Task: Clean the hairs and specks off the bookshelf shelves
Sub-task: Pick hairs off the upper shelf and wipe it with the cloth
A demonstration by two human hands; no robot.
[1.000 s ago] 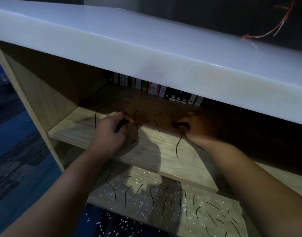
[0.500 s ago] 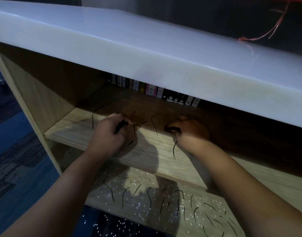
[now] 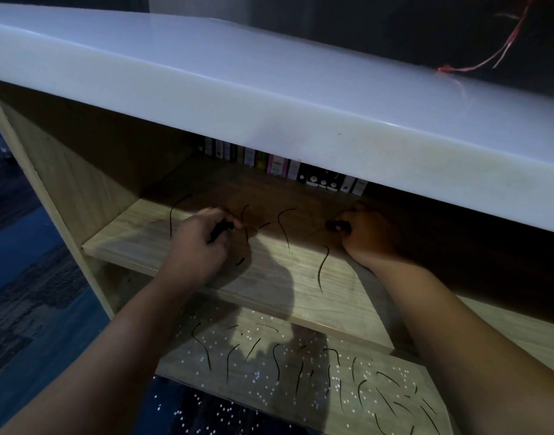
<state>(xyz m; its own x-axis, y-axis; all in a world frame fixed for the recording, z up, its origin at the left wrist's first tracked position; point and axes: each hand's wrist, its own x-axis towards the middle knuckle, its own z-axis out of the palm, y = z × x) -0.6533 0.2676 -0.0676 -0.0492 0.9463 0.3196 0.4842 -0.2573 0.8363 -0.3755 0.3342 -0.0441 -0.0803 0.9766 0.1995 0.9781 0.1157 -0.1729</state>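
currently, upper shelf (image 3: 137, 237): left hand (image 3: 197, 249) grip pinching hair bundle (image 3: 220, 229); right hand (image 3: 369, 237), 3 o'clock, grip pinching hair clump (image 3: 337, 227).

"Where are the hairs (image 3: 284, 226)?"
"Dark, curved, flat on the upper shelf (image 3: 269, 287) between the left hand (image 3: 197, 246) and right hand (image 3: 366, 233). Each pinches a clump (image 3: 220, 230)."
"Below?"
"More, with white specks (image 3: 203, 359), on the lower shelf (image 3: 404, 362) beneath both wrists."
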